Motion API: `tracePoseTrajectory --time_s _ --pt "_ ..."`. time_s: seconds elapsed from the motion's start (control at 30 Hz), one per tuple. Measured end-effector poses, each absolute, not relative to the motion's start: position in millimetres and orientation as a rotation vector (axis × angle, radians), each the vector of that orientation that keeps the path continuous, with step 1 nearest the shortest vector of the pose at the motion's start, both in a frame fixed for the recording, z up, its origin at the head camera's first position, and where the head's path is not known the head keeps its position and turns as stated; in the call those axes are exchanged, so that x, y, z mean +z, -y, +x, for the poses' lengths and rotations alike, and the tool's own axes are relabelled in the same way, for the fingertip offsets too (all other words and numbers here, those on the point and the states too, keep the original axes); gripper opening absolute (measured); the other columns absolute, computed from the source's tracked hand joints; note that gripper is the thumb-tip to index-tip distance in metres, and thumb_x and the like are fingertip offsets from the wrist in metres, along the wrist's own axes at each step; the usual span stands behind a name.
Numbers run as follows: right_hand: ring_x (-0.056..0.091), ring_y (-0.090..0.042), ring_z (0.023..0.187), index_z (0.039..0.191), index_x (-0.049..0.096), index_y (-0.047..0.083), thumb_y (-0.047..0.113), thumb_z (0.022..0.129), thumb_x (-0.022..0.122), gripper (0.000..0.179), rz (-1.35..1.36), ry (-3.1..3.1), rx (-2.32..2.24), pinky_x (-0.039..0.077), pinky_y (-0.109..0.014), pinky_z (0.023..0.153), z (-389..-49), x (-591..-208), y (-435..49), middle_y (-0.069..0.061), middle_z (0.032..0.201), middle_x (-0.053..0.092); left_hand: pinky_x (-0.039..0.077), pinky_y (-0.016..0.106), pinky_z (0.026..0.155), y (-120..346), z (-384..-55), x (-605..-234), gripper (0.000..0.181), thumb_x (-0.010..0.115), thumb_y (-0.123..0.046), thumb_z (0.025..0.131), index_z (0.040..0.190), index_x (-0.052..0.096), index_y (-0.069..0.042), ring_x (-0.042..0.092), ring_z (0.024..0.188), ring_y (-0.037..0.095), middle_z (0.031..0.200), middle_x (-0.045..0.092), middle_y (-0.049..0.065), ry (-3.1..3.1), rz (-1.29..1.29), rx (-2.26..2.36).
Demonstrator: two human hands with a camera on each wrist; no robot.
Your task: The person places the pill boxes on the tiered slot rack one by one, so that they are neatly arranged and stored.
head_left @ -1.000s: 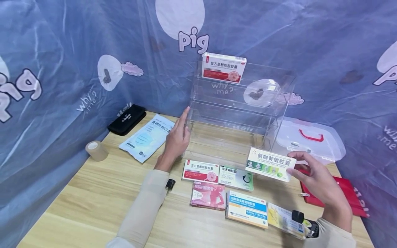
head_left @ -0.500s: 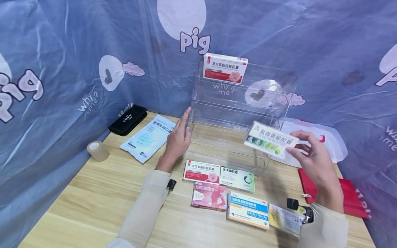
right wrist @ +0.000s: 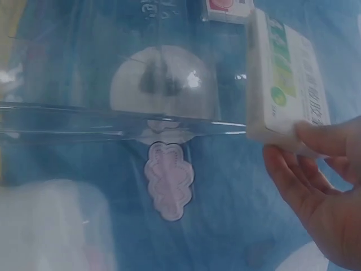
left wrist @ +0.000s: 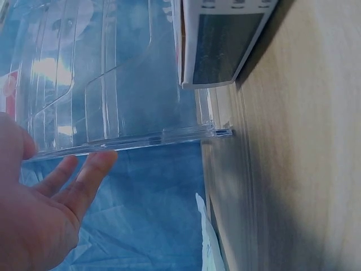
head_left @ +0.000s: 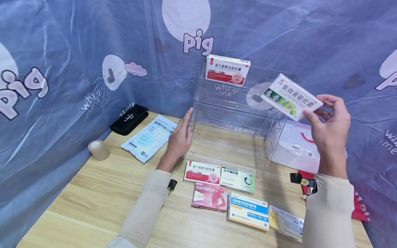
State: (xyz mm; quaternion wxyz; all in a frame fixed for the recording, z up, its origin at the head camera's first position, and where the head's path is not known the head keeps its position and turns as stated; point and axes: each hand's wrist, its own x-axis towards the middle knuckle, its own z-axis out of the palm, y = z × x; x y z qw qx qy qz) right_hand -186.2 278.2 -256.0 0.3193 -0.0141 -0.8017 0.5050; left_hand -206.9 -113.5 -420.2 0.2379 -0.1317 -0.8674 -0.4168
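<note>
"Left hand (head_left: pixel 180 141) and right hand (head_left: pixel 332 124): what is each doing?"

"The left has its fingers straight, set against the left side of the clear stand, not wrapped round it. The right pinches a white-and-green box by one end, thumb on the printed face."

"Take the big things first, then. What worries you?"

"On the wooden table (head_left: pixel 77 206), the clear tiered stand (head_left: pixel 229 110). It looks light, so a bump from the right could make it slide or tip; that flat hand would only partly brace it."

"And the white case (head_left: pixel 293 144)?"

"Just beside the stand's right side, below the right arm's reach. A dropped box might hit it."

"Now the boxes?"

"The white-and-green box (head_left: pixel 291 97) is in the air by the stand's upper right, tilted. I can't tell whether it touches the panel. Held only by one end, it could swivel or slip if its free end caught a tier's edge."

"Anything else up there?"

"The red-and-white box (head_left: pixel 227 70), upright on the top tier at the left. A jolt to the stand might topple it."
</note>
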Motion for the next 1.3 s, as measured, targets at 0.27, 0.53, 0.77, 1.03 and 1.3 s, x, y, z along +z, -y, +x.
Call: tracePoseTrajectory --time_s 0.27,0.53,0.77,1.03,1.3 --pt "0.069 -0.003 0.098 0.127 0.067 0.018 -0.018 0.092 0.065 0.050 -0.059 1.987 1.377 0.057 -0.008 0.083 -217 -219 -262 0.007 0.118 0.059 0.044 0.037 0.051 114 -206 -421 0.075 0.048 -0.009 0.107 0.173 0.024 -0.033 0.047 0.057 0.022 0.169 0.048 0.010 2.386 -0.351 -1.143" --pt "0.067 -0.004 0.097 0.125 0.069 0.017 -0.021 0.090 0.062 0.052 0.008 1.896 1.383 0.057 -0.011 0.083 -247 -204 -251 0.005 0.119 0.057 0.042 0.035 0.050 113 -205 -420 0.075 0.048 -0.009 0.107 0.173 0.023 -0.033 0.044 0.056 0.020 0.166 0.051 0.012 2.382 -0.362 -1.139" --pt "0.068 0.001 0.104 0.132 0.070 0.017 -0.015 0.093 0.064 0.050 0.122 1.964 1.227 0.056 -0.009 0.085 -267 -203 -247 0.015 0.115 0.054 0.043 0.035 0.050 113 -205 -420 0.075 0.049 -0.009 0.106 0.173 0.025 -0.032 0.045 0.056 0.019 0.166 0.051 0.011 2.372 -0.361 -1.129" --pt "0.069 0.003 0.108 0.131 0.073 0.018 -0.012 0.095 0.065 0.047 0.119 2.073 1.057 0.056 -0.010 0.092 -274 -198 -248 0.023 0.109 0.048 0.044 0.036 0.052 112 -205 -420 0.074 0.049 -0.009 0.106 0.172 0.025 -0.033 0.046 0.059 0.020 0.170 0.047 0.008 2.379 -0.347 -1.136" --pt "0.063 0.012 0.105 0.135 0.073 0.015 -0.005 0.096 0.068 0.044 0.143 2.249 0.881 0.054 -0.009 0.096 -288 -195 -258 0.030 0.103 0.041 0.043 0.036 0.051 112 -204 -419 0.074 0.048 -0.010 0.106 0.173 0.025 -0.033 0.046 0.058 0.021 0.169 0.048 0.009 2.383 -0.338 -1.139"
